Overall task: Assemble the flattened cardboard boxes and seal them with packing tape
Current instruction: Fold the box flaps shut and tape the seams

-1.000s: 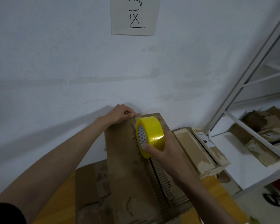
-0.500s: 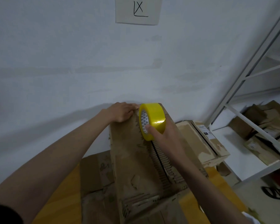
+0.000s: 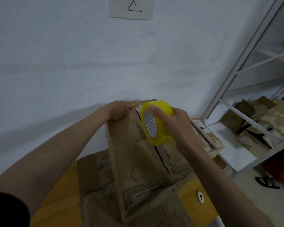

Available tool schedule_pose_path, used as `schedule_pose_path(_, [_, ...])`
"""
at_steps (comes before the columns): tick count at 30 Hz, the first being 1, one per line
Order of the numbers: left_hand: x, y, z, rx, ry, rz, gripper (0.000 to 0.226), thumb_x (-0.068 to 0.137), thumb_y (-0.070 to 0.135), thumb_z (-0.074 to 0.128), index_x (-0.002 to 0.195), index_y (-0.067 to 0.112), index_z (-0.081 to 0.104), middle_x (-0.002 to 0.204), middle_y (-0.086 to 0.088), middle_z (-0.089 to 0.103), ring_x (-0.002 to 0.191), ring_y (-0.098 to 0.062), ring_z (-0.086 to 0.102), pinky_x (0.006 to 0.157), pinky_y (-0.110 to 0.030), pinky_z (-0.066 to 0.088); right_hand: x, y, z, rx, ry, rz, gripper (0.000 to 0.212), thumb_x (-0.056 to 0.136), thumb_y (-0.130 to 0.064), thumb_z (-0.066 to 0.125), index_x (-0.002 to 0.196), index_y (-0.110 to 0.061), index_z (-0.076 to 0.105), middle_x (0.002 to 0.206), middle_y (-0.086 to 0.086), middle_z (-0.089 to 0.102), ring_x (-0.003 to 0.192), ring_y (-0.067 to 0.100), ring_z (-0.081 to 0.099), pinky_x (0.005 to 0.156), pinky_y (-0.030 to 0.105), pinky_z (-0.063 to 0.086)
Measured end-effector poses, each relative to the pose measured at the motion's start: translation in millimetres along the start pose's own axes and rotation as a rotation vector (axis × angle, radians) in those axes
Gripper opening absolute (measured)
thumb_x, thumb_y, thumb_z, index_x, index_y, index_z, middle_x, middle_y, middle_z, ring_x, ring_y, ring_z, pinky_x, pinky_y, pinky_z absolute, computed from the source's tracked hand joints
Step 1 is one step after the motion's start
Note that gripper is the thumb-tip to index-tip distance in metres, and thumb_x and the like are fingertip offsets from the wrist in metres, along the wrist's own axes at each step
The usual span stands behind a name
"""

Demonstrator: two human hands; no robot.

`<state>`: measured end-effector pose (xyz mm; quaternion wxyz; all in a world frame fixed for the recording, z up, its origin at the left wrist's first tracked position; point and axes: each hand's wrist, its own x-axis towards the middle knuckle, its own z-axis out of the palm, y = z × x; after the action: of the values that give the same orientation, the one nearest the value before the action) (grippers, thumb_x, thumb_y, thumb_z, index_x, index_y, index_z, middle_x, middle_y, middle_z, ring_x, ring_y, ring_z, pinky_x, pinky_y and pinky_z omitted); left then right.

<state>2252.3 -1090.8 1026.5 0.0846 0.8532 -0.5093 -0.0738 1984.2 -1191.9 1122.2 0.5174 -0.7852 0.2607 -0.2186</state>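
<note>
head view: a worn brown cardboard box [image 3: 138, 161] stood on the yellow-orange counter [image 3: 56, 194], close to the pale wall [image 3: 72, 63], its top flaps meeting along a dark centre seam. the left hand [image 3: 120, 109] lay at the far left corner of the box top, fingers straight and pressing down on the flap. the right hand [image 3: 175, 123] gripped a yellow roll of packing tape [image 3: 156, 122], thumb across the front rim of the roll and fingers curled round its outer side; the roll stood on edge over the seam near the far end of the box, touching the cardboard. the two hands were close but apart. flattened brown cardboard sheets [image 3: 92, 171] lay on the counter under and beside the box. just right of the box sat another tan carton with a printed label [image 3: 203, 133]. further right, a white metal shelving rack [image 3: 246, 59] held a heap of crumpled brown cardboard pieces [image 3: 259, 118]. a paper sign with black handwriting [image 3: 132, 7] hung on the wall above.
</note>
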Motion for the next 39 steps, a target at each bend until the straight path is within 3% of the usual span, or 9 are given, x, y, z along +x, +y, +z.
schedule_pose_path(3, [4,-2,-1,0.019,-0.018,-0.015,0.055,0.105,0.027,0.026,0.157,0.043,0.017,0.163,0.006,0.027,0.143,-0.025,0.038,0.118,-0.04,0.028,-21,6,-25,0.086,-0.134,0.133,0.066,0.052,-0.077,0.076,0.089,-0.023,0.075,0.083,-0.007,0.076,0.072,0.013,0.074,0.065,0.039,0.061])
schedule_pose_path(5, [6,-2,-2,0.053,-0.024,0.001,0.054,0.107,0.025,0.028,0.158,0.039,0.016,0.164,0.004,0.025,0.143,-0.026,0.038,0.116,-0.038,0.028,-35,15,-30,0.098,-0.196,0.162,0.065,0.053,-0.074,0.079,0.096,-0.027,0.074,0.089,-0.01,0.076,0.075,0.01,0.073,0.069,0.039,0.061])
schedule_pose_path(10, [5,-2,-10,0.087,-0.052,0.053,0.054,0.108,0.019,0.029,0.159,0.031,0.015,0.166,0.005,0.016,0.147,-0.024,0.031,0.118,-0.035,0.023,-46,25,-27,0.126,-0.154,0.231,0.068,0.061,-0.068,0.073,0.114,-0.024,0.068,0.104,-0.006,0.072,0.09,0.015,0.071,0.075,0.039,0.059])
schedule_pose_path(14, [-1,2,-12,0.109,-0.077,0.115,0.055,0.108,0.016,0.028,0.159,0.031,0.012,0.167,0.007,0.008,0.15,-0.02,0.024,0.121,-0.037,0.02,-51,27,-25,0.082,-0.175,0.179,0.056,0.073,-0.066,0.072,0.113,-0.027,0.069,0.099,-0.009,0.074,0.083,0.008,0.072,0.073,0.037,0.061])
schedule_pose_path(20, [-18,9,-15,0.111,-0.078,0.21,0.053,0.108,0.013,0.029,0.159,0.019,0.015,0.167,0.001,0.006,0.154,-0.016,0.011,0.124,-0.033,0.011,-56,29,-26,0.134,-0.173,0.177,0.054,0.07,-0.065,0.072,0.108,-0.028,0.069,0.096,-0.008,0.074,0.084,0.011,0.072,0.08,0.042,0.061])
schedule_pose_path(26, [-41,30,-13,0.126,-0.084,0.349,0.054,0.106,0.028,0.021,0.157,0.008,0.019,0.165,-0.008,0.014,0.154,-0.018,0.008,0.126,-0.035,0.004,-61,32,-26,0.168,-0.18,0.148,0.057,0.067,-0.065,0.075,0.111,-0.03,0.067,0.099,-0.008,0.075,0.085,0.01,0.073,0.081,0.044,0.061])
schedule_pose_path(33, [-67,59,10,0.031,-0.077,0.463,0.062,0.103,0.044,0.023,0.159,0.019,0.014,0.166,0.006,0.005,0.152,-0.005,0.0,0.124,-0.027,-0.001,-77,47,-28,0.187,-0.166,0.011,0.037,0.077,-0.054,0.077,0.107,-0.037,0.065,0.097,-0.013,0.073,0.085,0.005,0.071,0.069,0.027,0.061])
schedule_pose_path(37, [-68,62,18,0.021,-0.086,0.4,0.063,0.102,0.046,0.02,0.159,0.024,0.007,0.165,0.008,-0.003,0.151,-0.005,-0.007,0.124,-0.03,-0.006,-87,58,-25,0.104,-0.136,-0.03,0.042,0.079,-0.046,0.079,0.115,-0.045,0.056,0.109,-0.011,0.068,0.095,0.005,0.068,0.079,0.036,0.061])
schedule_pose_path(39, [-66,62,20,0.005,-0.089,0.398,0.064,0.101,0.046,0.02,0.16,0.023,0.007,0.166,0.005,-0.001,0.152,-0.006,-0.006,0.125,-0.035,-0.005,-88,58,-22,0.047,-0.104,-0.081,0.035,0.084,-0.041,0.076,0.111,-0.047,0.054,0.108,-0.011,0.068,0.093,0.005,0.068,0.077,0.037,0.061])
